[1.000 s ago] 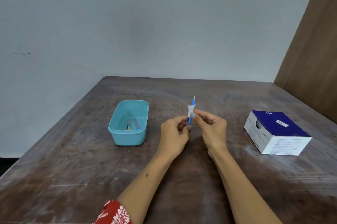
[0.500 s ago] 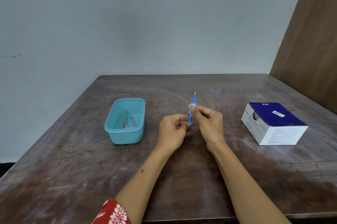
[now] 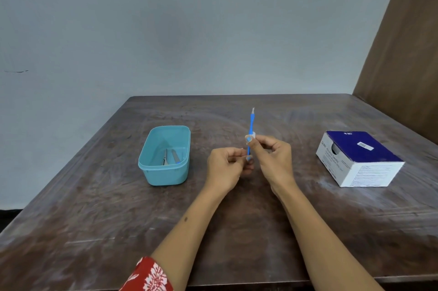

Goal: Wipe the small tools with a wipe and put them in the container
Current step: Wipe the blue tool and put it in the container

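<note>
While the left hand (image 3: 227, 167) pinches the blue tool (image 3: 250, 134) upright by its lower end, the right hand (image 3: 272, 155) pinches a white wipe (image 3: 251, 135) round its shaft, evidently for cleaning.

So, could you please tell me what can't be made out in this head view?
- Lower end of the blue tool: hidden by the left hand.
- Wipe: mostly covered by the right hand.
- Metal tools in the container: too small to identify or count.
- Small print on the box: too blurred to read.
</note>
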Demonstrator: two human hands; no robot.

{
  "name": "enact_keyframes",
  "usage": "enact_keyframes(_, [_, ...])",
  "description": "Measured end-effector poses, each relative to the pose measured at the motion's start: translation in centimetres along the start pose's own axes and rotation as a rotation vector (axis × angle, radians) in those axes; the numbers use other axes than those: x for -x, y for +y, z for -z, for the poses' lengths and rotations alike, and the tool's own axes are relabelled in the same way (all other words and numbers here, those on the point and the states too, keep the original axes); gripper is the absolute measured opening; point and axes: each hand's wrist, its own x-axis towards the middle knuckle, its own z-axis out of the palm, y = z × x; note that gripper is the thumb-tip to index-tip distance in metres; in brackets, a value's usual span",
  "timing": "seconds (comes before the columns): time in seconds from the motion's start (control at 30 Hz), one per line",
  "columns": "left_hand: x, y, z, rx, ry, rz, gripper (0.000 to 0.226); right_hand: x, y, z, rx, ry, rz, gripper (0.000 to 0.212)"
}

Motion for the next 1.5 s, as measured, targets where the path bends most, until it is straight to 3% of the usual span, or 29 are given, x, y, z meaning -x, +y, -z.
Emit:
enact_keyframes(0.13, [-0.1,0.1,0.4,-0.005,-0.001,-0.013,0.012,0.0,0.3,0.0,0.062,-0.077,-0.036,0.004])
enact_keyframes(0.3, [0.3,0.4,0.1,0.014,-0.1,0.021,0.014,-0.1,0.0,0.1,0.011,0.024,-0.004,0.003])
enact_keyframes(0.5, [-0.2,0.3,0.5,-0.016,0.024,-0.006,0.013,-0.3,0.8,0.0,0.132,-0.126,-0.041,0.007])
enact_keyframes(0.7, [-0.2,-0.1,0.3,-0.046,-0.024,0.017,0.01,-0.5,0.9,0.2,0.096,-0.022,0.002,0.006])
enact_keyframes(0.87, [-0.3,-0.2,0.6,-0.087,0.047,-0.014,0.01,-0.4,1.5,0.0,0.18,-0.137,-0.02,0.009])
enact_keyframes(1.07, [-0.4,-0.2,0.2,-0.033,0.053,0.003,0.009,-0.8,1.8,0.0,0.276,-0.09,0.075,0.007])
enact_keyframes(1.2, [-0.3,-0.1,0.3,-0.031,0.089,-0.031,0.014,-0.2,1.5,-0.4,0.207,-0.155,0.05,0.026])
enact_keyframes(1.37, [-0.4,-0.2,0.3,-0.061,0.085,-0.047,0.014,-0.5,1.5,-0.4,0.199,-0.157,0.026,0.016])
enact_keyframes(1.5, [-0.5,-0.2,0.3,-0.045,0.078,-0.042,0.012,-0.7,1.2,-0.3,0.144,-0.047,0.029,0.04])
